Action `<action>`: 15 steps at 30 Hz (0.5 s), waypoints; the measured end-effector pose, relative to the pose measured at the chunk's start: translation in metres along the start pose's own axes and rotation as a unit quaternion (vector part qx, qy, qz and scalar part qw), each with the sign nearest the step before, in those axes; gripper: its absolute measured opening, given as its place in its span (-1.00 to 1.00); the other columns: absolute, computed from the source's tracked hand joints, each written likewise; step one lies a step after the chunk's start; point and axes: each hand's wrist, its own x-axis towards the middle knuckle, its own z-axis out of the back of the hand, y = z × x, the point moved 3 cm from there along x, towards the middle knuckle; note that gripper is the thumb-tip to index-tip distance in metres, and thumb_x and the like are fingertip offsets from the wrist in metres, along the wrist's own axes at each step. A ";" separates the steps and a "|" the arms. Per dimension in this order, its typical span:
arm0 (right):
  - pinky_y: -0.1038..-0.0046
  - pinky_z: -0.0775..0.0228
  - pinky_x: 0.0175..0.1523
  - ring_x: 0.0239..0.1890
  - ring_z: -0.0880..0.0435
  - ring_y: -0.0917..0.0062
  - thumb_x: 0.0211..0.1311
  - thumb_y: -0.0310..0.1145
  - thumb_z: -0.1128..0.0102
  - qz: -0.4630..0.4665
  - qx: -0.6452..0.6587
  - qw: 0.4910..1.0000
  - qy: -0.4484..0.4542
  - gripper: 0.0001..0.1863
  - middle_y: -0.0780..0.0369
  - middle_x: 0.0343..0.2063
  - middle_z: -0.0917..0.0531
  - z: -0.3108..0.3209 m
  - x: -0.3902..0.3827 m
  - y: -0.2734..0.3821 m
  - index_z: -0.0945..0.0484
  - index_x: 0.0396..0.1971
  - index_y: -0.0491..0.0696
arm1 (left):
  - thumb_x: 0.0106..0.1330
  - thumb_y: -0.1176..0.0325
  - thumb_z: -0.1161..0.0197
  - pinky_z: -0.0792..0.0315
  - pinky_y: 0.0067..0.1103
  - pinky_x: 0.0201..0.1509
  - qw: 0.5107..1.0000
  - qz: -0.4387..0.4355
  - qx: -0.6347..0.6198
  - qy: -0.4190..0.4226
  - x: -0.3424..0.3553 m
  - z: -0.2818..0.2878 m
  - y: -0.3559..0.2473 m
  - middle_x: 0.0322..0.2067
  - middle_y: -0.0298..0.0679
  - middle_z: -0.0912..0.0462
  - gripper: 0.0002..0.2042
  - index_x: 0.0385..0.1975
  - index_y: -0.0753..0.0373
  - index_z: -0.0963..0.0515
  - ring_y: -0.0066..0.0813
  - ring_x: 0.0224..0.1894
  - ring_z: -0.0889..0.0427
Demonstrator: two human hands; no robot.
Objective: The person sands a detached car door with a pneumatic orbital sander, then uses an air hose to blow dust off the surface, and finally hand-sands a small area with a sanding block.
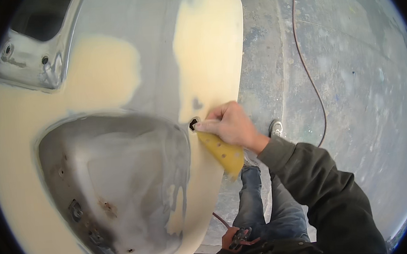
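- The right hand (230, 125) sits at centre frame, its dark sleeve (323, 189) running down to the lower right.
- Its fingers (208, 124) are curled and pressed together, clamping a folded yellow sanding sheet (225, 154) flat against the panel (207, 55); the sheet's free end pokes out below the palm, dotted with small holes.
- The fingertips lie just beside a small dark hole (193, 124) in the panel, at the edge of the cream filler band.
- The panel is a large car body part filling the left and centre of the frame: pale cream filler (99, 73) over much of it, bare grey metal between the patches, and a deep grey recess (121, 181) at lower left with rust spots and small fittings.
- No left hand shows anywhere in the frame, so its fingers cannot be told.
- Judging by the grip and the sheet's place, the step in hand is hand-sanding the filler close round the hole.
- The next move seems to call for short, light strokes with the sheet kept flat, working round the hole's rim without catching the paper's edge in it, and following the curve of the panel toward its right border.
- To the right lies dusty grey floor (353, 91) with a thin reddish cord (310, 75) crossing it; a shoe (276, 128) and jeans (259, 203) show below the hand.
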 end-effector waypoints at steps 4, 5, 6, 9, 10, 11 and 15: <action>0.54 -0.46 -0.41 -0.58 -0.63 0.54 0.15 -0.17 -0.50 0.419 -0.383 0.814 -0.121 -0.77 0.22 -0.57 -0.69 0.019 0.001 0.037 -0.74 -0.48 -0.03 | 0.05 0.26 -0.59 -0.58 -0.39 -0.11 0.973 -0.149 0.179 -0.006 -0.003 0.006 -0.065 -0.30 -0.15 -0.63 -0.57 -0.16 0.23 -0.53 -0.26 -0.26 -0.68; 0.52 -0.47 -0.42 -0.60 -0.63 0.44 0.17 -0.16 -0.48 0.441 -0.390 0.799 -0.122 -0.73 0.21 -0.59 -0.68 0.020 0.003 0.037 -0.71 -0.53 -0.04 | 0.09 0.26 -0.57 -0.58 -0.39 -0.12 0.973 -0.147 0.177 -0.003 -0.003 0.004 -0.069 -0.30 -0.14 -0.62 -0.60 -0.16 0.24 -0.53 -0.26 -0.27 -0.68; 0.49 -0.47 -0.41 -0.60 -0.64 0.42 0.16 -0.16 -0.48 0.362 -0.323 0.867 -0.114 -0.73 0.22 -0.60 -0.68 0.020 0.005 0.030 -0.71 -0.54 -0.05 | 0.13 0.26 -0.55 -0.55 -0.37 -0.18 0.975 -0.140 0.171 -0.019 -0.001 0.003 -0.073 -0.36 -0.13 -0.61 -0.64 -0.24 0.25 -0.52 -0.18 -0.31 -0.66; 0.45 -0.46 -0.41 -0.60 -0.63 0.46 0.17 -0.19 -0.46 0.121 -0.100 0.985 -0.071 -0.72 0.25 -0.63 -0.68 0.012 0.000 0.003 -0.69 -0.55 -0.09 | 0.19 0.25 -0.52 -0.48 -0.34 -0.29 0.978 -0.135 0.152 -0.054 -0.001 -0.005 -0.076 -0.47 -0.10 -0.57 -0.69 -0.38 0.27 -0.50 -0.04 -0.39 -0.61; 0.46 -0.44 -0.41 -0.60 -0.62 0.53 0.19 -0.20 -0.45 0.050 -0.021 0.998 -0.044 -0.71 0.25 -0.63 -0.67 0.003 -0.002 -0.013 -0.70 -0.54 -0.11 | 0.20 0.25 -0.52 -0.48 -0.34 -0.29 0.978 -0.142 0.144 -0.059 -0.003 -0.007 -0.069 -0.46 -0.10 -0.57 -0.69 -0.38 0.27 -0.50 -0.04 -0.38 -0.61; 0.48 -0.43 -0.41 -0.59 -0.60 0.60 0.20 -0.20 -0.45 -0.018 0.058 0.998 -0.016 -0.71 0.24 -0.63 -0.67 -0.005 -0.005 -0.022 -0.70 -0.53 -0.13 | 0.20 0.25 -0.52 -0.48 -0.34 -0.29 0.977 -0.151 0.137 -0.066 -0.004 -0.009 -0.061 -0.46 -0.10 -0.57 -0.69 -0.38 0.27 -0.50 -0.04 -0.38 -0.61; 0.51 -0.41 -0.41 -0.56 -0.55 0.70 0.21 -0.22 -0.45 -0.146 0.253 0.956 0.026 -0.67 0.25 -0.67 -0.63 -0.027 -0.016 -0.009 -0.70 -0.49 -0.22 | 0.07 0.26 -0.58 -0.56 -0.44 -0.11 0.999 -0.049 0.012 -0.008 -0.005 -0.010 0.002 -0.29 -0.18 -0.62 -0.61 -0.19 0.22 -0.56 -0.32 -0.22 -0.67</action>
